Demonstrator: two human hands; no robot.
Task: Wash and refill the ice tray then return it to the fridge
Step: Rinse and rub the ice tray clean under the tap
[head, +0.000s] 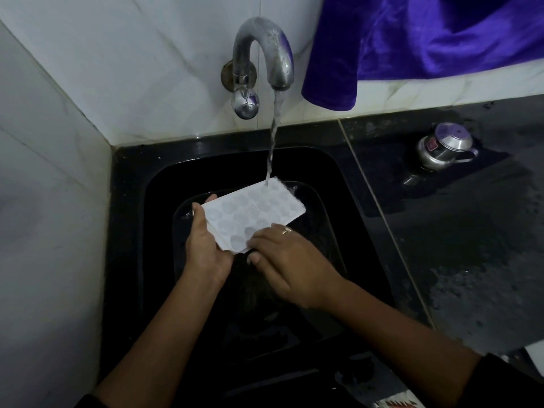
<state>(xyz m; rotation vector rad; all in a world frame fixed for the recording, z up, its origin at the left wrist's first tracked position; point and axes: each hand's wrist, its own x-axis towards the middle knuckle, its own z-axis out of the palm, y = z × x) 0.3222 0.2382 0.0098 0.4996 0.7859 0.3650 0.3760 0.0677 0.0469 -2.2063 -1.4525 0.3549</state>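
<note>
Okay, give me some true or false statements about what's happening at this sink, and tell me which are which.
1. Water from the tap lands on the ice tray. True.
2. The left hand grips the tray's left end. True.
3. The tray lies on the floor of the sink. False: both hands hold it up over the basin.
4. The right hand is turning the tap's knob. False: it holds the tray's near corner.
5. The steel pot stands inside the sink. False: it stands on the counter to the right.
</note>
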